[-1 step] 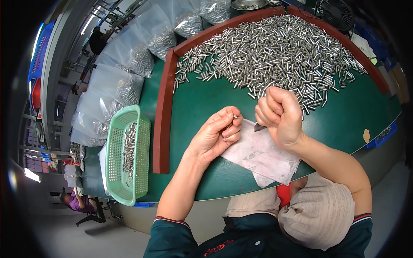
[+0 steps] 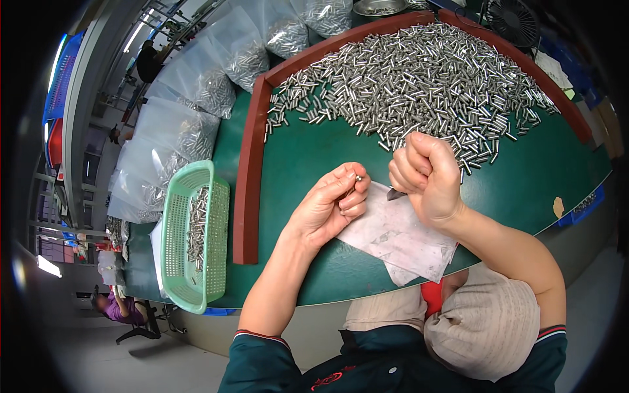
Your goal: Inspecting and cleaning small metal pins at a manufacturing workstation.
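Observation:
My left hand [image 2: 331,206] pinches a small metal pin [image 2: 358,177] between thumb and fingertips, just above a grey sheet [image 2: 400,239] lying on the green table [image 2: 308,150]. My right hand [image 2: 426,177] is clenched in a fist around a small dark tool, and the tool's tip [image 2: 395,194] points toward the pin, a short gap away. Both hands hover over the sheet's far edge. A large heap of the same shiny metal pins [image 2: 419,78] lies just beyond the hands.
A red-brown wooden border [image 2: 249,177] fences the heap on the left and far sides. A green plastic basket [image 2: 196,236] holding pins stands at the left. Clear bags of pins [image 2: 196,92] pile up beyond it. A fan [image 2: 514,19] stands far right. Another person [image 2: 121,308] sits at lower left.

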`<state>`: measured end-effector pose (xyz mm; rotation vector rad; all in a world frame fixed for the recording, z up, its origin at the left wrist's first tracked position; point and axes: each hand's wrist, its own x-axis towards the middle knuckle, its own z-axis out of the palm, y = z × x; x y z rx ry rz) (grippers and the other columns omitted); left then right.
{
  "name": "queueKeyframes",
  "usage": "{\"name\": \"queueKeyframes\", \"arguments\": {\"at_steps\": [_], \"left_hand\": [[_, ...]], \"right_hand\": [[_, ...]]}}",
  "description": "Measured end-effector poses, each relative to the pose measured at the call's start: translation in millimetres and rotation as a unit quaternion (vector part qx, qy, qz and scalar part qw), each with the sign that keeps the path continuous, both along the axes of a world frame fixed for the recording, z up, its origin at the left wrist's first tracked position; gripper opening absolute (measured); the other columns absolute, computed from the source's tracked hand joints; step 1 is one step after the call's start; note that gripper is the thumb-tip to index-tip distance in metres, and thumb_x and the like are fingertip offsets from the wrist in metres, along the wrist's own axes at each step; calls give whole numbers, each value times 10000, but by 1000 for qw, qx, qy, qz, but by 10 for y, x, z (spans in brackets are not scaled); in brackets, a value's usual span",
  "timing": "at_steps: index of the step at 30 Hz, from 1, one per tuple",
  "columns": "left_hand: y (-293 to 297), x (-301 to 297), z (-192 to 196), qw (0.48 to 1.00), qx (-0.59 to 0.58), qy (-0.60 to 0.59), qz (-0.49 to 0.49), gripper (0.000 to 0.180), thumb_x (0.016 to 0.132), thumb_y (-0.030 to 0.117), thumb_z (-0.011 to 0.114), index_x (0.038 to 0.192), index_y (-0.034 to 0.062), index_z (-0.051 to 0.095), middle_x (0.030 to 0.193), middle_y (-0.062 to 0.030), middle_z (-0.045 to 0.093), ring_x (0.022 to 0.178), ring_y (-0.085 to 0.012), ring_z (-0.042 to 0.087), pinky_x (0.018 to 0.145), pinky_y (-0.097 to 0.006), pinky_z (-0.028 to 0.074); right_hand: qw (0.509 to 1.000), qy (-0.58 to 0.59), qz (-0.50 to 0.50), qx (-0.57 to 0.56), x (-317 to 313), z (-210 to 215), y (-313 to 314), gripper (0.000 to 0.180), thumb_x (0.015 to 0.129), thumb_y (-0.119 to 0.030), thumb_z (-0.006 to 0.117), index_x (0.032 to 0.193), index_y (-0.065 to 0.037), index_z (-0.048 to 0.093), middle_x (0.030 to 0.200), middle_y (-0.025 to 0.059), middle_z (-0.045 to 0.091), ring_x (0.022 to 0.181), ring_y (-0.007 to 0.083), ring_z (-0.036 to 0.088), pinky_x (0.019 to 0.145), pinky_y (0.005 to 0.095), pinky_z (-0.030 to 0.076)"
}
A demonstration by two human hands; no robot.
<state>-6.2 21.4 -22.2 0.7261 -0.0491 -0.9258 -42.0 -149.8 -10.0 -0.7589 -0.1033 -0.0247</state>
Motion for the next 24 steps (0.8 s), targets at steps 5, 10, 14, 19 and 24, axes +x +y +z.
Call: {"name": "queueKeyframes", "arguments": {"at_steps": [5,10,14,19,24], "left_hand": [[1,-4,5,1000,0,3,-2,93,852,116,511,906,42,498,746,-29,449,527,-51,331,464,-174,281],[-6,-14,29,1000,21,-7,-6,131,881,173,472,878,44,491,732,-25,434,524,-54,323,465,-174,283],[-63,-49,83,998,7,57,37,341,921,334,351,729,64,431,670,-8,375,512,-61,289,453,-176,267],[-213,-142,148,821,392,-402,106,257,880,203,482,696,30,527,569,43,421,485,-28,322,437,-177,259],[-429,-224,44,615,487,-612,98,120,690,115,652,730,13,603,498,-107,501,423,-219,468,442,-313,381]], "right_hand": [[1000,10,0,7,-4,12,-1,389,836,-193,380,481,-119,240,396,-24,257,367,68,182,372,239,163],[1000,-2,-21,18,11,41,-37,384,835,-186,362,477,-119,240,398,-24,253,367,69,176,372,239,163],[995,-23,-93,36,79,100,-140,373,837,-183,347,485,-127,236,404,-24,228,367,72,167,367,238,161],[991,-31,-124,38,101,168,-189,351,830,-176,342,497,-124,245,406,-18,237,366,76,172,365,241,168],[989,-31,-138,42,101,198,-226,345,824,-175,341,498,-120,245,405,-16,234,366,74,169,360,237,169]]}}
